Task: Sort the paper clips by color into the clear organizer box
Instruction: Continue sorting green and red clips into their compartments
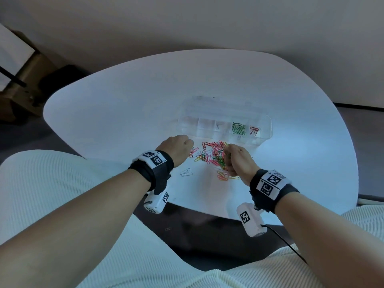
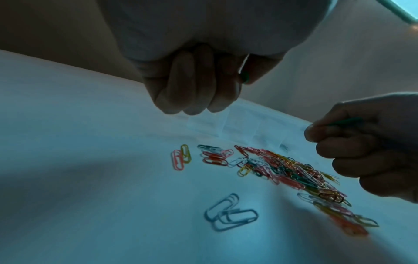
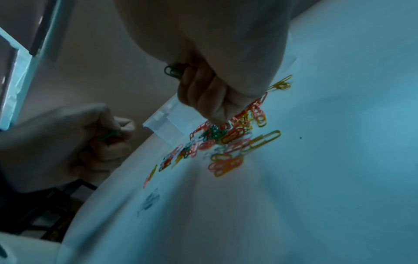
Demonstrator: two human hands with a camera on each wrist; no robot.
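A clear organizer box (image 1: 207, 113) stands open on the white table (image 1: 124, 104). One of its compartments holds green clips (image 1: 239, 129), the one to the right red clips (image 1: 254, 130). In front of it lies a mixed pile of coloured paper clips (image 1: 211, 154). My left hand (image 1: 186, 144) hovers at the pile's left edge, curled, pinching a green clip (image 2: 244, 78). My right hand (image 1: 228, 155) is over the pile's right side; it grips green clips (image 3: 173, 71) and its lower fingers touch the pile (image 3: 226, 132).
A few white clips (image 1: 186, 173) lie apart, near the table's front, and some pink and yellow ones (image 1: 224, 176) sit under my right wrist. One clip (image 1: 168, 228) lies on the dark floor below the table edge. My lap is covered in white ribbed cloth.
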